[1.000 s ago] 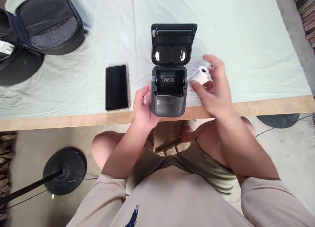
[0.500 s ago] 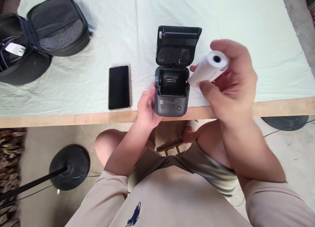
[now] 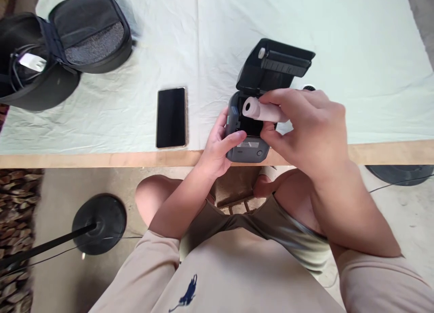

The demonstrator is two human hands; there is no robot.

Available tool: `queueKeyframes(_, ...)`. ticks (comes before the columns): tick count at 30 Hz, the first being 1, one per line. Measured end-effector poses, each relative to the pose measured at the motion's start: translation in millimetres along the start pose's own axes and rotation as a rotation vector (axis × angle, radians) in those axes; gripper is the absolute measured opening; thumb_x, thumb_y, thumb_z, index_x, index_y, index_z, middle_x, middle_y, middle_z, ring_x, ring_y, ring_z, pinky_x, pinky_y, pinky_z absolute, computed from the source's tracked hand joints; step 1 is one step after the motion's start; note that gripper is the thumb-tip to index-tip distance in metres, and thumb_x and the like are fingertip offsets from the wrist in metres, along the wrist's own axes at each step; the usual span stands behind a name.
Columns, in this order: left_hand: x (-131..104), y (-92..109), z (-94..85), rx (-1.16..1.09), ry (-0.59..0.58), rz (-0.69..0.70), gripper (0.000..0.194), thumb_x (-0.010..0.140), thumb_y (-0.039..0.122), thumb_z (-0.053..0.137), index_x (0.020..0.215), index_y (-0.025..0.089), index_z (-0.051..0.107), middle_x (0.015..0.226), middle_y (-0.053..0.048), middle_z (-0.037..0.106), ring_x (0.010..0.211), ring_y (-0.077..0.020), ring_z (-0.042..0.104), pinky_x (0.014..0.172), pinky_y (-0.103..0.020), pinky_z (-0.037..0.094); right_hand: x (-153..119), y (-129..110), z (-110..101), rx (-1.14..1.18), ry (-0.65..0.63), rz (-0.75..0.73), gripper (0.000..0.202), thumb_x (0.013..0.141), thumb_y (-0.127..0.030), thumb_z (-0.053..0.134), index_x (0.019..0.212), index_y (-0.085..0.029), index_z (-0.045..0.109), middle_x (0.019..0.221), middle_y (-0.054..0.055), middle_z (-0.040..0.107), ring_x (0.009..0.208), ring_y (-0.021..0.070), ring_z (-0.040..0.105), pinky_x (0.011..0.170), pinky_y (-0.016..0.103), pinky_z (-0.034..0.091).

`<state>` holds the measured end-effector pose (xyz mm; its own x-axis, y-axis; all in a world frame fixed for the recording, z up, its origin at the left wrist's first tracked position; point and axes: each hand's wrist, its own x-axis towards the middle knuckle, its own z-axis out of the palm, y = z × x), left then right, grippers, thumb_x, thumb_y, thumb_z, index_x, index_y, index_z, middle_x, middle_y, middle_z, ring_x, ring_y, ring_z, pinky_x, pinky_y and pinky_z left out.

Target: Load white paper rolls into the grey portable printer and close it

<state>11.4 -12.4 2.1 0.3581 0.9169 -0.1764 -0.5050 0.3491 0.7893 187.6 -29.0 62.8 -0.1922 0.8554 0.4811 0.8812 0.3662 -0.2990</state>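
My left hand [image 3: 220,143] grips the left side of a small dark grey label printer [image 3: 249,154], its thumb over the front edge. The printer's hinged lid [image 3: 276,64] stands raised, showing a roller along its edge. Between the thumb and fingers of my right hand [image 3: 301,127] is a white paper roll [image 3: 269,112] with a dark hollow core facing left. The roll lies tilted over the printer's open bay; whether it touches the bottom is hidden by my fingers.
A phone [image 3: 171,117] lies face up on the pale cloth [image 3: 210,41], left of the printer. Farther left an unzipped black case [image 3: 98,59] holds a white charger plug [image 3: 33,62] and cable. The wooden table edge [image 3: 101,160] runs just before my knees. Round black stand bases sit on the floor.
My right hand has brought the paper roll leftward from beside the printer to over its bay, turning its end to the left. The printer has tilted and shifted right in my left hand.
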Motion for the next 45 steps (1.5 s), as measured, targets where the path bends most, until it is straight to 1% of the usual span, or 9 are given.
queueKeyframes(6, 0.5, -1.1, -0.4, 0.004, -0.026, 0.016, 0.055, 0.081, 0.039, 0.094, 0.129, 0.031, 0.067, 0.109, 0.003, 0.082, 0.103, -0.0230, 0.083, 0.081, -0.028, 0.066, 0.7, 8.6, 10.9, -0.025, -0.045, -0.023, 0.024, 0.085, -0.014, 0.062, 0.103, -0.025, 0.073, 0.079, 0.003, 0.076, 0.074, 0.0269, 0.073, 0.081, 0.046, 0.050)
queueKeyframes(12, 4.8, -0.2, -1.5, -0.065, -0.022, 0.004, 0.041, 0.086, 0.047, 0.087, 0.118, 0.029, 0.070, 0.106, 0.000, 0.082, 0.112, -0.0289, 0.080, 0.086, -0.037, 0.065, -6.4, 0.8, 15.4, 0.061, 0.211, -0.104, 0.020, 0.102, -0.019, 0.057, 0.097, -0.028, 0.075, 0.071, -0.002, 0.075, 0.068, 0.0207, 0.072, 0.080, 0.043, 0.047)
queueKeyframes(20, 4.1, 0.5, -4.8, -0.074, -0.001, 0.007, 0.035, 0.079, 0.033, 0.094, 0.109, 0.028, 0.076, 0.098, 0.003, 0.078, 0.087, -0.0158, 0.075, 0.079, -0.027, 0.063, -22.1, -4.3, 16.2, 0.286, 0.118, -0.235, 0.010, 0.100, -0.028, 0.068, 0.102, -0.035, 0.073, 0.099, -0.005, 0.087, 0.091, 0.0242, 0.083, 0.085, 0.046, 0.054)
queueKeyframes(23, 3.4, -1.3, -7.4, -0.015, -0.009, -0.001, 0.044, 0.076, 0.035, 0.095, 0.115, 0.029, 0.074, 0.101, 0.001, 0.079, 0.096, -0.0234, 0.080, 0.084, -0.034, 0.066, -17.8, 2.4, 17.0, 0.520, 0.261, -0.106, 0.011, 0.100, -0.025, 0.064, 0.102, -0.034, 0.070, 0.092, -0.001, 0.082, 0.090, 0.0239, 0.080, 0.082, 0.043, 0.058)
queueKeyframes(26, 2.2, -2.9, -7.0, 0.029, 0.016, 0.011, 0.053, 0.073, 0.036, 0.096, 0.120, 0.029, 0.073, 0.104, 0.000, 0.079, 0.109, -0.0316, 0.082, 0.092, -0.041, 0.068, -7.2, 16.1, 24.1, 0.580, 0.446, 0.069, 0.016, 0.099, -0.033, 0.060, 0.114, -0.035, 0.065, 0.128, 0.004, 0.074, 0.123, 0.0267, 0.073, 0.093, 0.043, 0.059)
queueKeyframes(30, 0.2, -3.1, -2.5, 0.043, 0.070, 0.028, 0.056, 0.067, 0.036, 0.096, 0.119, 0.030, 0.073, 0.102, 0.000, 0.078, 0.117, -0.0368, 0.080, 0.095, -0.046, 0.068, 4.4, 29.7, 32.8, 0.643, 0.247, 0.122, 0.052, 0.096, -0.049, 0.049, 0.145, -0.041, 0.034, 0.164, 0.003, 0.057, 0.158, 0.0244, 0.054, 0.108, 0.043, 0.058)
queueKeyframes(36, 0.3, -3.4, -5.8, 0.026, 0.050, -0.005, 0.066, 0.065, 0.033, 0.095, 0.126, 0.030, 0.072, 0.102, -0.003, 0.078, 0.131, -0.0437, 0.075, 0.111, -0.056, 0.062, -7.1, 23.1, 39.4, 0.832, 0.248, 0.261, 0.036, 0.102, -0.044, 0.050, 0.137, -0.038, 0.055, 0.144, 0.006, 0.069, 0.141, 0.0260, 0.066, 0.106, 0.043, 0.060)
queueKeyframes(40, 0.5, -1.1, -6.1, 0.001, 0.017, -0.022, 0.071, 0.068, 0.035, 0.096, 0.134, 0.032, 0.069, 0.113, -0.003, 0.082, 0.139, -0.0438, 0.071, 0.112, -0.054, 0.062, -13.1, 22.2, 47.8, 0.973, 0.065, 0.292, 0.036, 0.097, -0.052, 0.067, 0.129, -0.037, 0.060, 0.137, 0.003, 0.070, 0.129, 0.0268, 0.072, 0.101, 0.041, 0.064)
queueKeyframes(45, 0.9, 4.2, 3.8, -0.090, 0.049, -0.060, 0.040, 0.084, 0.051, 0.081, 0.116, 0.028, 0.075, 0.122, -0.008, 0.084, 0.153, -0.0401, 0.062, 0.120, -0.049, 0.060, -14.4, 18.8, 51.0, 1.084, -0.070, 0.355, 0.048, 0.091, -0.057, 0.077, 0.129, -0.041, 0.052, 0.116, -0.002, 0.065, 0.089, 0.0176, 0.067, 0.070, 0.031, 0.060)
